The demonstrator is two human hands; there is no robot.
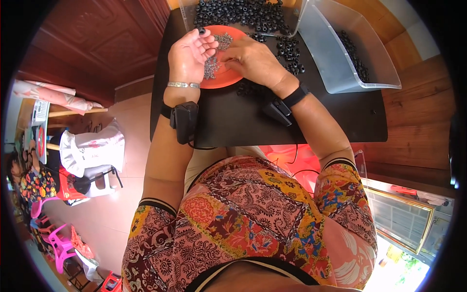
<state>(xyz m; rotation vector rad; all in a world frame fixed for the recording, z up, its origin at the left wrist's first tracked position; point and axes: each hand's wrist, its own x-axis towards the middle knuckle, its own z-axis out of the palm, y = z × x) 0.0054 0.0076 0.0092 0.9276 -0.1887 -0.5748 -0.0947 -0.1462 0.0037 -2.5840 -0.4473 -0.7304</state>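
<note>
My left hand (191, 52) is turned palm up at the left edge of an orange plate (223, 82). Its thumb and forefinger grip a small black ring-shaped part (201, 30), while the other fingers curl loosely. Over the plate's right side, my right hand (258, 62) has its fingertips drawn together in a pinch; whatever lies between them is too small to make out. Small grey metal pieces (224, 41) are spread on the plate, some close to the right fingertips.
Many black parts (238, 14) fill a clear bin behind the plate. More loose black parts (290, 54) lie on the dark table (228, 121) to the right. A translucent bin (335, 78) holding black parts stands at the table's right. Another person (36, 182) is at far left.
</note>
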